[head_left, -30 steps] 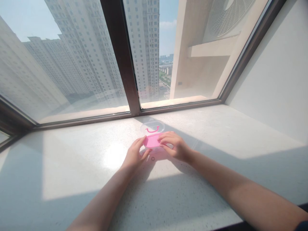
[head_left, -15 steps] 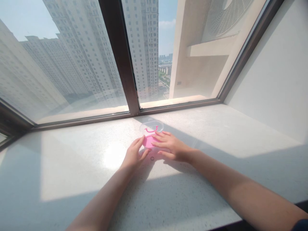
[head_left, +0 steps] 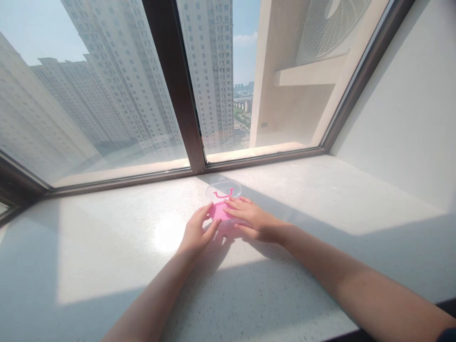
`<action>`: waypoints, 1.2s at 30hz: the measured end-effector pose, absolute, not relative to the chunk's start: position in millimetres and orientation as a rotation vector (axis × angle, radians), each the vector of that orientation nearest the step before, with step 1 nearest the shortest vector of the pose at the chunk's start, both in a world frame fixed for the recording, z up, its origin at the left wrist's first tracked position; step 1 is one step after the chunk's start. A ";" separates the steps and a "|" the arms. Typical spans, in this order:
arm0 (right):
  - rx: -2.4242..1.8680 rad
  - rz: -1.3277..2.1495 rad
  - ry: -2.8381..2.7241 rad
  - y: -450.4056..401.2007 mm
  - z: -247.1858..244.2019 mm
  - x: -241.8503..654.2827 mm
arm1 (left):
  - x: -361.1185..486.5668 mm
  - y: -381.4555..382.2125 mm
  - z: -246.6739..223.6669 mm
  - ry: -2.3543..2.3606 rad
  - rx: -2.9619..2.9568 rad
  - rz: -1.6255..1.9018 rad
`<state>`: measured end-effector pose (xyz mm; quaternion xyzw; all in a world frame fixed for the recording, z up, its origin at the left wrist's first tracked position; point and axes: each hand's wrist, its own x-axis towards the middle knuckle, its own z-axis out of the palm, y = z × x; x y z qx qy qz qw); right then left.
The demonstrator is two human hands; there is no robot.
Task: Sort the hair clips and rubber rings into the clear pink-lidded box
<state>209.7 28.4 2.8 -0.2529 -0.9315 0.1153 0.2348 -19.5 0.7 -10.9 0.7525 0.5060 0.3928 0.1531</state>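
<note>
Now the pink oval plastic piece [head_left: 217,211] is held at its edge by the left hand [head_left: 196,230] and overlaid by the right hand [head_left: 262,223], its fingers spread wide rather than curled as before.

On the sill [head_left: 117,242], we have the container [head_left: 218,210] between our left hand [head_left: 199,228] and right hand [head_left: 252,218], the lid [head_left: 212,187] just behind it, a ring [head_left: 224,237] before it, and the window frame [head_left: 198,164] farther behind

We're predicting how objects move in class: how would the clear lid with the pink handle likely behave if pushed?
The clear lid looks like thin, see-through plastic, so it is probably light and fairly stiff. It would likely slide on the smooth-looking sill. It seems to lie low and flat, so rolling looks unlikely.
</note>
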 end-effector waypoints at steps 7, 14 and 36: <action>-0.777 0.297 -2.249 32.2 1.9 215.0 | -19.3 -0.1 -11.2 1.434 2.081 1.151; -0.803 0.265 -2.271 38.7 -2.3 214.9 | -21.4 0.4 -7.9 1.424 2.005 1.148; -1.024 0.652 -1.920 33.6 -8.5 203.3 | -59.6 -2.8 17.2 1.699 2.083 0.945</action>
